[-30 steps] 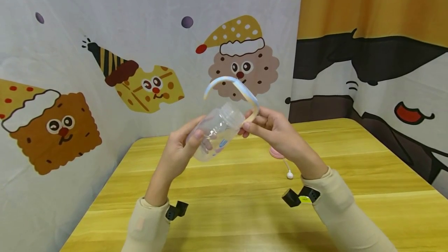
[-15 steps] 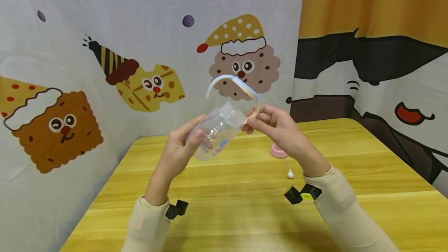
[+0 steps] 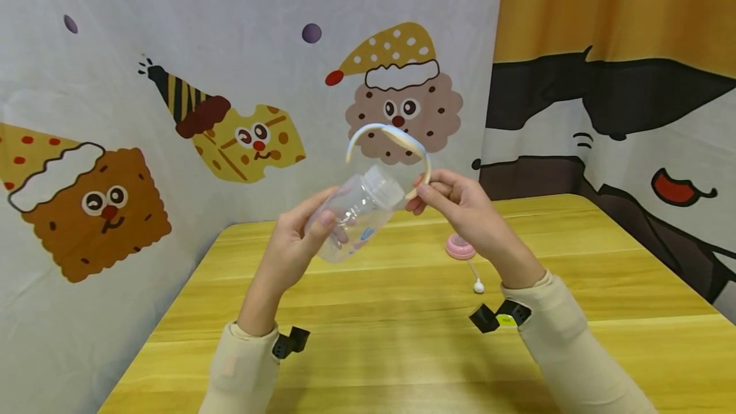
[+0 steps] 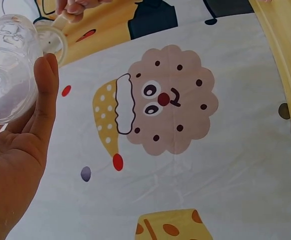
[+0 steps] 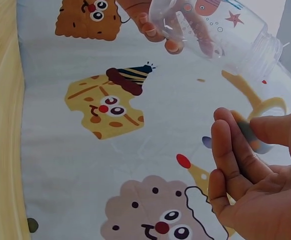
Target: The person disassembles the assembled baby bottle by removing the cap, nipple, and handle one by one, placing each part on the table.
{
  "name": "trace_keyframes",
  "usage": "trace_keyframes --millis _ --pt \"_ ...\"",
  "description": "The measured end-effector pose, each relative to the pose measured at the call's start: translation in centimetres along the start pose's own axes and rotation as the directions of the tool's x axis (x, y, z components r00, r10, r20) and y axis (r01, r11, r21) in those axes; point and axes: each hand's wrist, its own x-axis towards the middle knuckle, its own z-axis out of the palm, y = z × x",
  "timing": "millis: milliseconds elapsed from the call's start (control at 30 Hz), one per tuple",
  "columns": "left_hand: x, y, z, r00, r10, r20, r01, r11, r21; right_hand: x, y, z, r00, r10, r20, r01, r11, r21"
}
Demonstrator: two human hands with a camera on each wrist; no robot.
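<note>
My left hand holds a clear baby bottle above the table, tilted with its open threaded neck up and to the right. Sea-creature prints, a starfish among them, show on the bottle in the right wrist view. Between thumb and fingers, my right hand pinches one end of a pastel blue-and-yellow bottle handle. The handle arches over the bottle's neck, and its far tip hangs free. In the right wrist view a ring belonging to the handle shows near the neck, apparently not around it.
On the wooden table, beyond my right wrist, lies a pink bottle cap. A thin straw with a white weighted ball runs from it toward me. Cartoon-printed cloth hangs behind the table.
My right hand has drawn the handle slightly to the right, away from the bottle's neck, and turned it a little. My left hand and the bottle have stayed almost still.
</note>
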Motion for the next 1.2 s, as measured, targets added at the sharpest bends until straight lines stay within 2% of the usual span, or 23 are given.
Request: trace_keyframes --millis 367,667,1200 --pt "0.0 0.2 -0.1 1.000 0.002 -0.009 -0.002 1.000 0.010 0.1 0.3 -0.6 1.000 0.001 -0.031 -0.002 1.000 -0.024" --pt "0.1 0.4 -0.3 1.000 0.004 -0.009 -0.004 1.000 0.015 0.5 1.3 -1.1 0.997 0.059 -0.048 -0.062 0.997 -0.053" --pt "0.1 0.3 -0.4 1.000 0.005 -0.009 -0.005 1.000 0.014 1.1 2.7 -1.5 0.994 0.110 -0.026 -0.111 0.992 -0.051"
